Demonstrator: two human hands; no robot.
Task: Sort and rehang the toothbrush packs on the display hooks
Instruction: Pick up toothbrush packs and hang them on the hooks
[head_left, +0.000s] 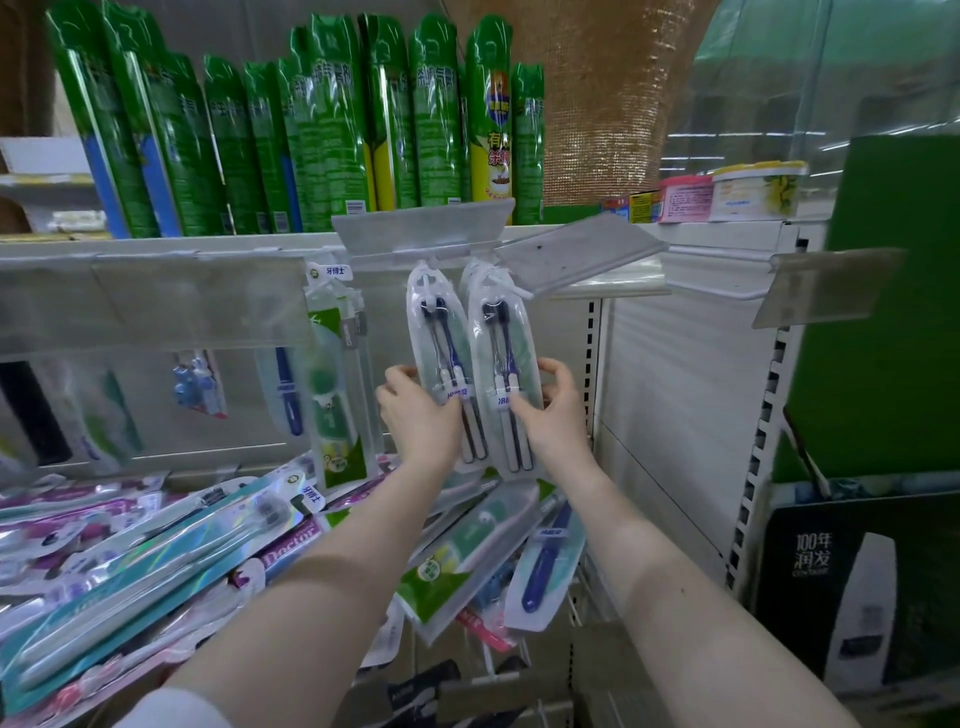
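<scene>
In front of me the top shelf (156, 244) carries a row of green spray cans (332, 130). Hooks (428, 262) under its edge hold twin toothbrush packs (441, 358), and loose packs (156, 545) pile below.

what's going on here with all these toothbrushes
A person is sorting toothbrush packs at a shop display. The left hand holds the left twin pack, the right hand the right twin pack, side by side with their tops at the hooks. A heap of loose packs lies below them.
</scene>
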